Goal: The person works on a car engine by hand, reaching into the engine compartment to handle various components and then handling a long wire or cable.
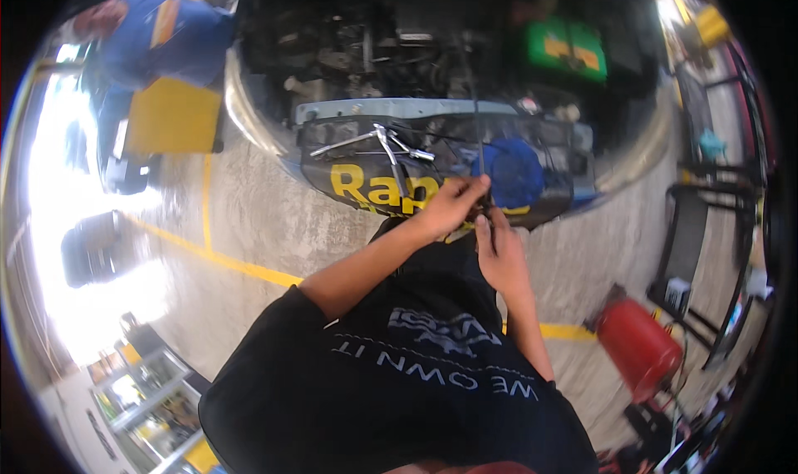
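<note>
The setting-up looks done: the engine bay stands open, a printed dark cover drapes its front, and metal tools lie there. The left hand and right hand come together, fingertips pinching a slim dark piece, too blurred to name, before the cover. That handwork seems unfinished; how much remains, I can't tell.

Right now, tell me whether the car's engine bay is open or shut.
Open: engine parts show uncovered beyond the black cover with yellow lettering.
</note>
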### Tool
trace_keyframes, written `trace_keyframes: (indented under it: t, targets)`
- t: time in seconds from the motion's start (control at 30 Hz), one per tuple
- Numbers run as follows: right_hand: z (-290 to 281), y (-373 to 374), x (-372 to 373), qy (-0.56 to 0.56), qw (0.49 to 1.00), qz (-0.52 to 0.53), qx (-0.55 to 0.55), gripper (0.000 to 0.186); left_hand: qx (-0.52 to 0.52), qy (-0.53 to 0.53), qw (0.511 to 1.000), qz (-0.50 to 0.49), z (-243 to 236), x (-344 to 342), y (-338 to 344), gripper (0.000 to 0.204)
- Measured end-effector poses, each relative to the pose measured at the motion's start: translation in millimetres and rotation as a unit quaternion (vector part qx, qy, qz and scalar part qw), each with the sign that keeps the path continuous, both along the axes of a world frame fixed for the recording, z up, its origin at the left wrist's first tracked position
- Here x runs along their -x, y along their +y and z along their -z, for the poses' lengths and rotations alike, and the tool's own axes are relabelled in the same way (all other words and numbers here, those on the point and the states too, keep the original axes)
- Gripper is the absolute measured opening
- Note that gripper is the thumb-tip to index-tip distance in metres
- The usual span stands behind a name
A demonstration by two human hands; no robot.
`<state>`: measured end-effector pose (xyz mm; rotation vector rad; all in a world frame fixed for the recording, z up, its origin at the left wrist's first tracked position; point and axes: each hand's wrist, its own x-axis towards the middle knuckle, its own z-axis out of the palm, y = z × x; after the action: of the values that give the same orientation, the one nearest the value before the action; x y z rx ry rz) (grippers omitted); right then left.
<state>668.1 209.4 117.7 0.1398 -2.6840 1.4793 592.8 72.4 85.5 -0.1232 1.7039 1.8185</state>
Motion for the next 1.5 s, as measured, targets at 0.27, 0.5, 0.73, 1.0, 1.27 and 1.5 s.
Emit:
trace_keyframes:
  t: [0.27, 0.5, 0.73, 1.0, 1.27, 1.5]
  targets:
    - [-11, -51, 41, -0.226, 0.972, -0.027, 0.053, 0.023, 0.138, 0.265, 0.940, -0.167, -14, 22, -57, 0.031]
    - [-12, -149, 69, -0.201, 0.977, 0.024, -0.073, 0.013, 0.247, 0.664, 0.690, 0.148, -14, 75, -158, 0.017]
    - [-72, -223, 113, -0.336, 0.939, -0.068, 0.014, 0.008, 0.095, 0.479, 0.787, 0.377, -34, 115, -266, 0.029]
    - [-92, -274, 139, -0.330, 0.896, -0.055, 0.293, 0.012, -0.203, 0.188, 0.908, 0.314, -76, 147, -319, 0.039]
    - [-64, -302, 152, -0.266, 0.863, -0.004, 0.429, 0.020, -0.283, 0.033, 0.944, 0.167, -67, 142, -333, 0.036]
    - [-56, -299, 153, -0.263, 0.884, -0.012, 0.387, 0.024, -0.266, 0.076, 0.940, 0.199, -65, 150, -331, 0.036]
